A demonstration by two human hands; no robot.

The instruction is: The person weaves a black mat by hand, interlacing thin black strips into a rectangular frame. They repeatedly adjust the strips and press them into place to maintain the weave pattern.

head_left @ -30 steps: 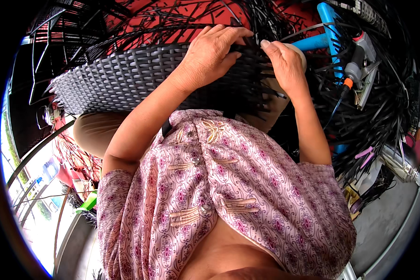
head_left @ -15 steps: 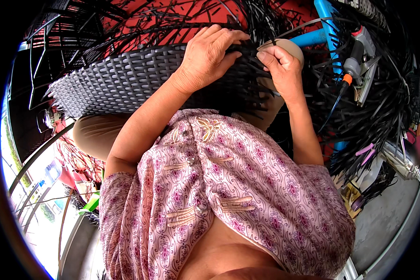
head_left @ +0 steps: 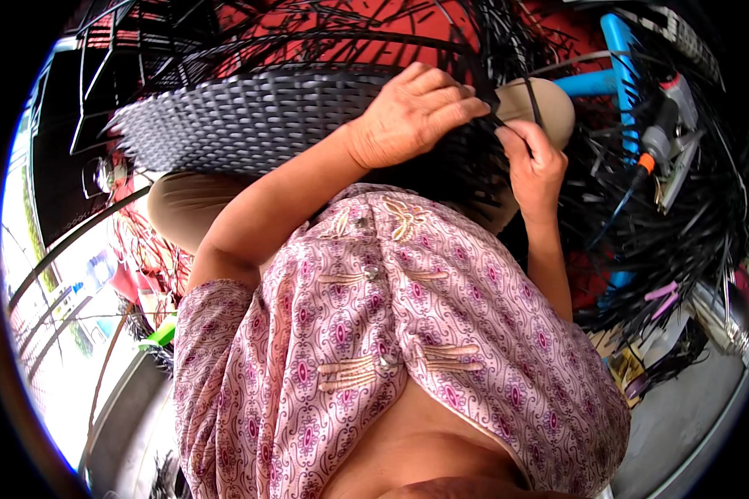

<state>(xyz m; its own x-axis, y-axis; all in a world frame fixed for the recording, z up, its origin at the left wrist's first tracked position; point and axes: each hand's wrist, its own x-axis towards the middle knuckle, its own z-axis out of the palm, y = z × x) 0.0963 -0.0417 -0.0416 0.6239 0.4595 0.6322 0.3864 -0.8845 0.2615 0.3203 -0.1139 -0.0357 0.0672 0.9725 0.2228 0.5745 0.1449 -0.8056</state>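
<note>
A dark grey woven panel of plastic strips (head_left: 250, 121) lies across my lap, with loose black strip ends along its far side and right end. My left hand (head_left: 420, 116) rests over the right part of the panel, its fingers bent together at a thin black strip (head_left: 496, 121). Close by on the right, my right hand (head_left: 534, 162) pinches that strip between thumb and bent forefinger. Only a short length of strip shows between the two hands. Shadow and the left hand hide part of the weave beneath.
To the right, a hand tool with an orange tip (head_left: 646, 162) lies by a blue frame (head_left: 620, 75) among tangled black strips (head_left: 674, 216). Pink-handled scissors (head_left: 662, 296) lie nearer. Red material (head_left: 308, 21) spreads beyond the panel; a dark wire frame (head_left: 100, 58) stands far left.
Both hands have come nearer to my body relative to the panel. My left fingers, which were more spread, have bent in toward the strip. The whole view has shifted slightly.
</note>
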